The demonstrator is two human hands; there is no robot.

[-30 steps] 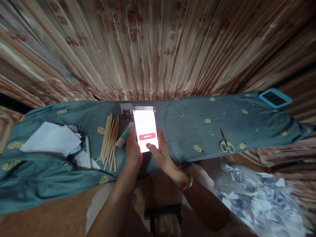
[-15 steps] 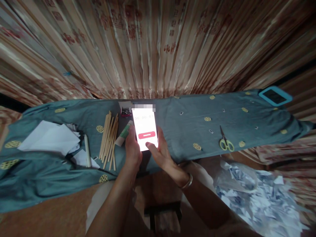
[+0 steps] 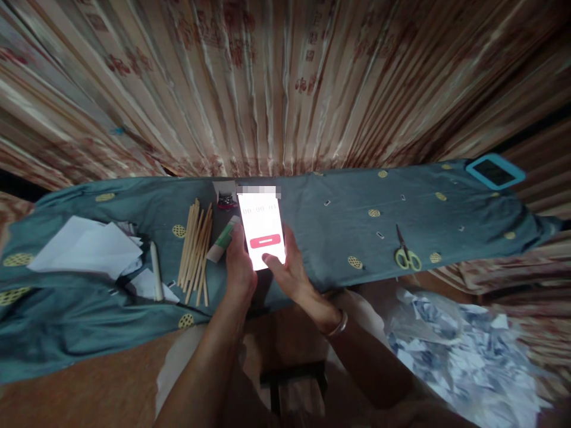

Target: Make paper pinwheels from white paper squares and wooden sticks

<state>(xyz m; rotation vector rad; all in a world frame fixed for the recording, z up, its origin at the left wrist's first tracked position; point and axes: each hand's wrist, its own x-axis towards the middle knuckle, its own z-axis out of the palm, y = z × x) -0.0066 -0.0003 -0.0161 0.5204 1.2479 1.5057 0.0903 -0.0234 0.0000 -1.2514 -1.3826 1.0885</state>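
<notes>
A phone (image 3: pixel 261 223) with a bright white screen and a red button is held upright over the middle of the cloth. My left hand (image 3: pixel 239 261) is closed round its left edge. My right hand (image 3: pixel 289 264) grips the right edge, its thumb over the lower part of the screen. Just left of the phone lies a green and white tube (image 3: pixel 223 239), with a small open box (image 3: pixel 226 199) of dark items behind it. Several thin wooden sticks (image 3: pixel 195 249) lie further left in a loose bundle.
On the green cloth (image 3: pixel 312 238), white papers (image 3: pixel 84 246) and a pale rod (image 3: pixel 156 270) lie left. Scissors with green handles (image 3: pixel 407 257) and a blue-framed tablet (image 3: pixel 496 172) lie right. A bag of crumpled paper (image 3: pixel 473 351) stands low at the right. A curtain (image 3: pixel 276 89) hangs behind.
The view has shifted very slightly. Both hands keep hold of the phone in nearly the same pose.
</notes>
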